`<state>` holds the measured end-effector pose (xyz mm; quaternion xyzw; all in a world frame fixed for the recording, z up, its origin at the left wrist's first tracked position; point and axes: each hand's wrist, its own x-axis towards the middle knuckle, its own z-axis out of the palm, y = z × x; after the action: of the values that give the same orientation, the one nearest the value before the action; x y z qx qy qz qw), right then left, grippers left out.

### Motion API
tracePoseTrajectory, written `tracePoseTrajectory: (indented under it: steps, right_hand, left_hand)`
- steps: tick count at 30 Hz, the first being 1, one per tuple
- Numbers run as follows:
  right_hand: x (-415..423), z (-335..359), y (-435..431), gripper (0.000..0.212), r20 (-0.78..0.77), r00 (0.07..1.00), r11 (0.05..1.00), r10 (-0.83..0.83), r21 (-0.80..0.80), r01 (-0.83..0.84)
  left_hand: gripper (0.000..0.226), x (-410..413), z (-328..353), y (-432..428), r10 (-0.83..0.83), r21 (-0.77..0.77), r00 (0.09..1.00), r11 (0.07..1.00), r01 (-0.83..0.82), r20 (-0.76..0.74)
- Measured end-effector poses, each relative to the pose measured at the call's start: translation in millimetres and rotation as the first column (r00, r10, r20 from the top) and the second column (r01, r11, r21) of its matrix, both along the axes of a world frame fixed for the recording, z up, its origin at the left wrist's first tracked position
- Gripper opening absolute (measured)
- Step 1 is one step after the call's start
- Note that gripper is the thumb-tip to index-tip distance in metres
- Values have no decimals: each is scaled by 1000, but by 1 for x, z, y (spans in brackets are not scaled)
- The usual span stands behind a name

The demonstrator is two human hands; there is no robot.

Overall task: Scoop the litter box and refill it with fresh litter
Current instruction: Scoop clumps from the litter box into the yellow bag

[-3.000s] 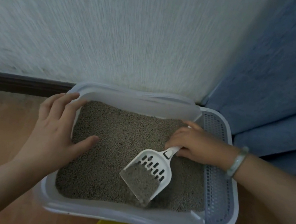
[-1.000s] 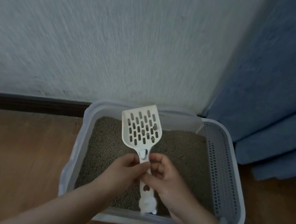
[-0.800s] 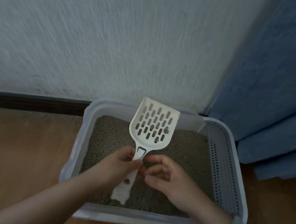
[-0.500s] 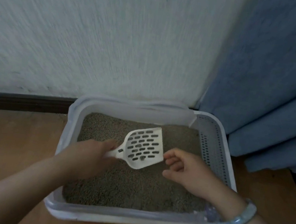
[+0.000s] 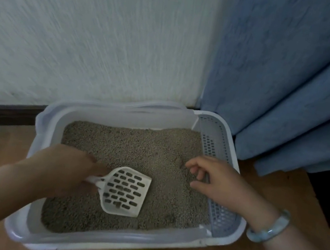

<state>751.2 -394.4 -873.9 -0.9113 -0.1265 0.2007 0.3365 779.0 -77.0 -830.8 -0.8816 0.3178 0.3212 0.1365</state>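
The left hand, fingers closed on the white slotted plastic scoop, is in the scooping step over the grey litter, while the right hand hovers with fingers loosely apart; next the scoop must dig under clumps

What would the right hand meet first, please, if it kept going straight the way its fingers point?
The right hand points left over the litter. Straight on, it would probably meet the scoop or the left hand; depth is unclear.
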Motion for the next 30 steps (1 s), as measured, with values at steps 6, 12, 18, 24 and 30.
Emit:
tracePoseTrajectory:
  steps: [6,12,18,24,30]
  right_hand:
    - [2,5,-6,45,-79,994,987,-75,140,86]
    - [-4,4,-14,49,-93,981,949,-172,252,190]
    - [-3,-3,-17,44,-194,950,880,-243,367,300]
    - [-3,-3,-18,43,-232,937,843,-260,418,337]
    - [-2,-5,-18,39,-247,932,832,-266,428,352]
  left_hand:
    - [41,-10,-22,-34,-6,32,998,999,9,-69]
    - [33,-16,-44,-52,59,-89,987,993,-73,-151]
    - [31,-32,-64,-79,105,-241,972,958,-155,-208]
    - [29,-31,-72,-73,115,-363,978,916,-172,-173]
    - [28,-17,-59,-57,127,-428,982,887,-175,-138]
